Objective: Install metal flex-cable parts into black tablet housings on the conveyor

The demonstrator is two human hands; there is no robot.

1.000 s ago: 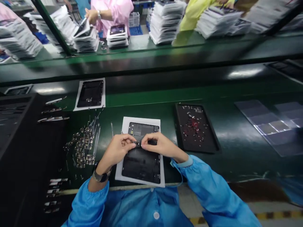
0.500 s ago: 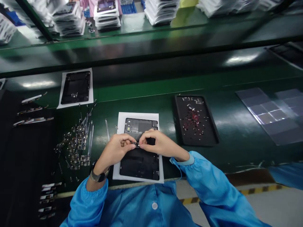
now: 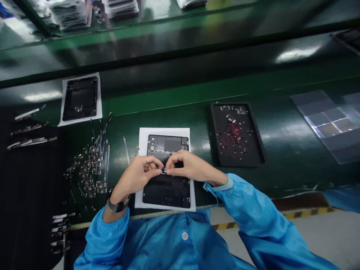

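Between my two hands is a small circuit board (image 3: 162,170), dark with bright metal spots. My left hand (image 3: 143,173) pinches its left end with thumb and forefinger. The right end is pinched in my right hand (image 3: 185,165), and the fingertips of both hands nearly meet. Below them lies a black tablet housing (image 3: 166,192), its inner side facing up. A white sheet (image 3: 143,141) is under the housing. Fingers cover part of the board and the middle of the housing.
Left of the housing lies a pile of circuit boards with ribbon cables (image 3: 91,168). A black tray (image 3: 254,159) at the right holds small parts and red wires. Another housing (image 3: 81,95) rests at the back left. Clear plastic sheets (image 3: 327,123) lie far right; a shelf edge (image 3: 157,30) crosses above.
The camera view has tilted downward, so the shelf stacks have slid toward the top edge. Both hands keep their pinch on the small circuit board over the housing.
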